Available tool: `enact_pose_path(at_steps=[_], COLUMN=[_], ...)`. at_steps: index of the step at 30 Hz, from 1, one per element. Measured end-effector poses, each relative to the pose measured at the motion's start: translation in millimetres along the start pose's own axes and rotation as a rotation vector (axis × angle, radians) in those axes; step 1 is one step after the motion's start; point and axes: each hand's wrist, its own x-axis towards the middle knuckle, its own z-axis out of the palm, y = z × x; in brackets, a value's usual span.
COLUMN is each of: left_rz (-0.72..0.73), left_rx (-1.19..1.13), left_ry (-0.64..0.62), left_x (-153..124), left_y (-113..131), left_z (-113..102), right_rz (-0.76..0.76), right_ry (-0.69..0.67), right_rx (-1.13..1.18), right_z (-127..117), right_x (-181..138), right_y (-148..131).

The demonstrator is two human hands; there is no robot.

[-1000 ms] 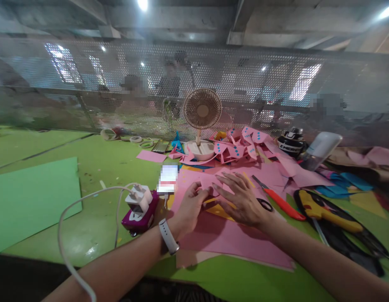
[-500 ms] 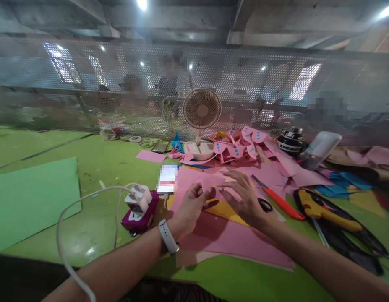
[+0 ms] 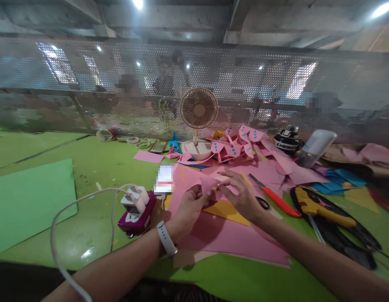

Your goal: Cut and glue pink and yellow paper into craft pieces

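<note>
My left hand (image 3: 188, 208), with a white watch band on the wrist, pinches a small folded pink paper piece (image 3: 208, 183) just above the table. My right hand (image 3: 241, 195) grips the same piece from the right, fingers curled round its edge. Both hands hover over a large pink paper sheet (image 3: 232, 239) and a yellow sheet (image 3: 227, 209) lying on the green table (image 3: 96, 167). Scissors with red handles (image 3: 276, 200) lie just right of my right hand.
A small desk fan (image 3: 198, 121) stands behind a heap of pink cut-outs (image 3: 241, 144). A white charger on a purple box (image 3: 136, 207) with a cable sits left. A green sheet (image 3: 27, 199) lies far left. A yellow-handled tool (image 3: 323, 207) lies right. A perforated screen (image 3: 87, 92) backs the table, people behind it.
My right hand went from lying flat on the paper to curled on the small pink piece. Both hands lifted the piece slightly off the sheets.
</note>
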Motion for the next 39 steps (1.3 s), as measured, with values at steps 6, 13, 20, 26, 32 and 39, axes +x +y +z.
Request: enact_pose_path(at_steps=[6, 13, 20, 26, 32, 39], left_rz=[0.042, 0.038, 0.034, 0.04, 0.042, 0.053], left_rx=[0.052, 0.053, 0.052, 0.06, 0.077, 0.078], left_ry=[-0.019, -0.014, -0.025, -0.017, -0.011, 0.006], left_x=[-1.1, -0.4, -0.4, -1.9, -3.7, -3.2], left_y=[0.4, 0.0, 0.6, 1.4, 3.8, 2.8], left_z=[0.3, 0.8, 1.8, 3.3, 5.0, 4.8], right_rz=[0.025, 0.016, 0.023, 0.03, 0.022, 0.006], right_ry=[-0.026, -0.029, -0.038, -0.012, -0.004, 0.014], right_rx=[0.032, 0.076, 0.083, 0.086, 0.087, 0.086], right_z=[0.0, 1.9, -0.6, -1.3, -4.1, -3.2], right_x=[-0.8, -1.3, 0.3, 0.8, 2.4, 2.9], right_y=[-1.1, 1.8, -2.2, -0.6, -3.0, -3.9])
